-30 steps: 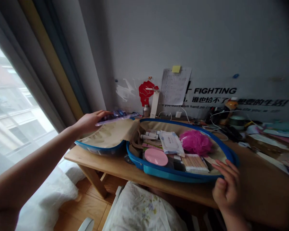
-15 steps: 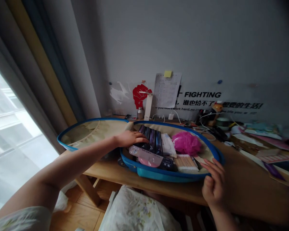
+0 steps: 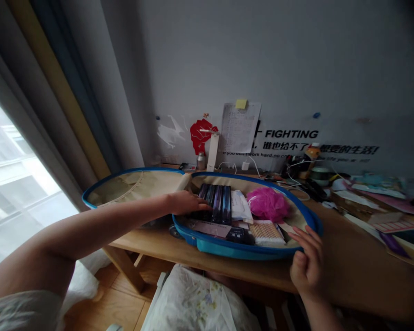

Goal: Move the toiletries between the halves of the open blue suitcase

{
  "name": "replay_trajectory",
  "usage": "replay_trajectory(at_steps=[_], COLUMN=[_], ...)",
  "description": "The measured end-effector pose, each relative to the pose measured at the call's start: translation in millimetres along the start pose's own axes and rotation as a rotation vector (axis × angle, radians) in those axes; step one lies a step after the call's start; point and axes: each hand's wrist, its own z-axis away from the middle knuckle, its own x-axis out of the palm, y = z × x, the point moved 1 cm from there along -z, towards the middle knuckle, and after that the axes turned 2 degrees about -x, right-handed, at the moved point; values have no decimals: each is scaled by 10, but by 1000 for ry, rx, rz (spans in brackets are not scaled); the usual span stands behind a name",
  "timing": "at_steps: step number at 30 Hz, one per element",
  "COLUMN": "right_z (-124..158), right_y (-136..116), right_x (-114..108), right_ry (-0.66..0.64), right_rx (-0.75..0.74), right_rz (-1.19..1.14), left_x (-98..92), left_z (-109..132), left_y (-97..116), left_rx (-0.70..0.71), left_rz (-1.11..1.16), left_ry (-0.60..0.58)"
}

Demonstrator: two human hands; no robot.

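Note:
A blue oval case (image 3: 234, 248) lies opened flat on a wooden desk (image 3: 352, 271); its beige-lined lid (image 3: 131, 186) rests to the left. My left hand (image 3: 186, 203) reaches into the case and rests on a dark pack of tubes (image 3: 215, 204), fingers laid along its left side. Beside the pack are a white tissue pack (image 3: 240, 206), a pink bath pouf (image 3: 267, 203) and a box of cotton swabs (image 3: 266, 231). My right hand (image 3: 307, 264) touches the case's front right rim with loosely curled fingers and holds nothing.
Curtains (image 3: 55, 105) and a window fill the left. The wall behind carries a paper sheet (image 3: 239, 128), a red fist sticker and black lettering. Cables, a small bottle (image 3: 201, 161) and cluttered papers (image 3: 382, 207) cover the desk's back and right. A floral cushion (image 3: 200, 303) sits below.
My left hand carried the dark pack from over the lid into the case and laid it flat, covering the pink round item. The lid settled flat. My right hand barely moved.

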Motion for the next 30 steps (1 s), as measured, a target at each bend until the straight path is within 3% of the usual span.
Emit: replay_trajectory(at_steps=[6,10,14,19,26,28,30], right_z=[17,8,-8,1,-15,-16,-12], right_y=[19,19,-2,0,-14,-11,-4], right_x=[-2,-3,-6,-1,-6,-7,-6], right_ry=[-19,-11,-3,-13,-8,-12,-20], right_rx=[26,-12,-14,-13,-6,-4,-9], right_rz=[11,13,8,17,14,17,27], left_x=[-80,-35,61,115,-20,-93,-140], left_z=[-94,-168,-169,-146,-157,-75,98], left_y=[290,439,453,480,532,498,468], left_rx=[-160,-145,-200,-270,-344,-337,-353], left_rz=[66,186,242,259,330,372,392], left_ry=[86,19,-48,-42,-114,-39,135])
